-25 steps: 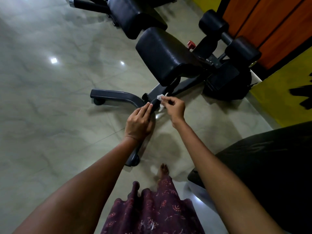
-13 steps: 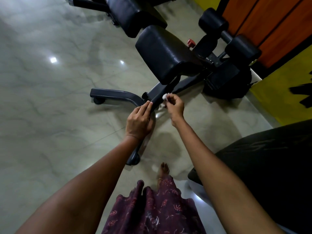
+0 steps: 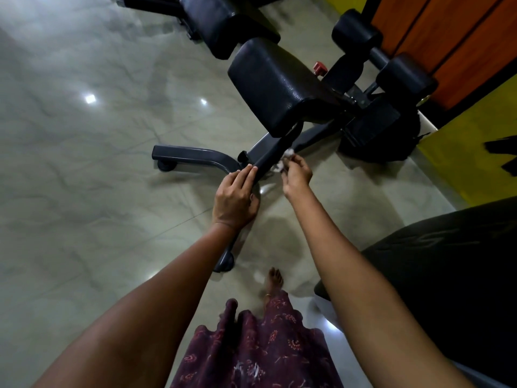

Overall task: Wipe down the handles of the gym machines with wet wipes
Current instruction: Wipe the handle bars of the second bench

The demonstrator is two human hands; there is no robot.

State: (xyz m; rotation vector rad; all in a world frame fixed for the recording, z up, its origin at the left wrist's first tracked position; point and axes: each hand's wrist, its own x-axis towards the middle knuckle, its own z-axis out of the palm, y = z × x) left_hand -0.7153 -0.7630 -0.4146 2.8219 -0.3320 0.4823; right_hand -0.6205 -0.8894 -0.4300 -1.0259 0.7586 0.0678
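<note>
A black handle bar slants down from under the padded black seat of a gym bench. My left hand wraps around the lower part of the bar, fingers laid along its top. My right hand pinches a crumpled white wet wipe against the right side of the bar, just above my left hand. The bar's lowest end is hidden behind my left hand and forearm.
The bench's grey base legs spread over the glossy tiled floor. Black roller pads stand at the back right near an orange and yellow wall. A second padded bench lies beyond. A dark padded surface fills the right foreground. My bare foot stands below.
My right hand has slid the wipe a little further up the bar toward the seat. My left hand has kept its grip in the same place.
</note>
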